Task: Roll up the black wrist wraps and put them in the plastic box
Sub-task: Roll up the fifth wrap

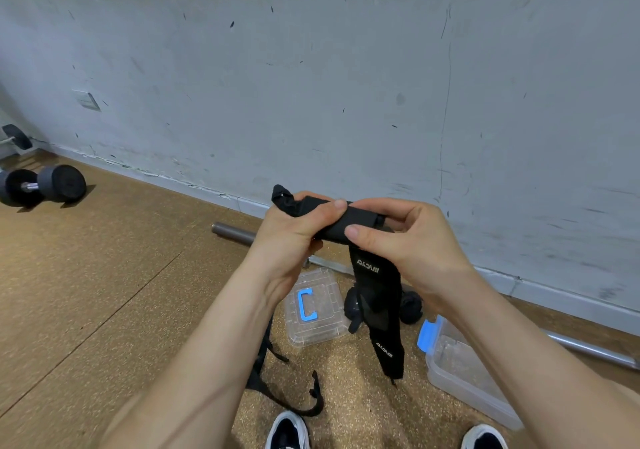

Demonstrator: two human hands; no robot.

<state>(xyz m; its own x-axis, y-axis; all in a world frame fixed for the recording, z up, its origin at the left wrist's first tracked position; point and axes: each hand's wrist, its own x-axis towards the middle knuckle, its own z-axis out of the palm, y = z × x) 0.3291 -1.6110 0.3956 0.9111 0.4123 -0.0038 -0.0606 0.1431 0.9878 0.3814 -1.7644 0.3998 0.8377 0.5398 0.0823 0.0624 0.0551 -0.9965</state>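
I hold a black wrist wrap [349, 221] up in front of me, partly rolled into a tight cylinder. My left hand [294, 226] grips its left end, where a loose loop sticks up. My right hand [398, 237] pinches the roll's right end, and the wrap's unrolled tail [379, 310] hangs down with white lettering on it. On the floor below lie two rolled black wraps [410, 306], and another loose black wrap [277, 379] near my feet. The clear plastic box [460, 376] with a blue clasp stands at lower right.
The box's clear lid [315, 306] with a blue handle lies on the cork floor. A metal bar [235, 232] runs along the grey wall. A dumbbell [41, 185] rests far left. My shoes [287, 431] show at the bottom edge.
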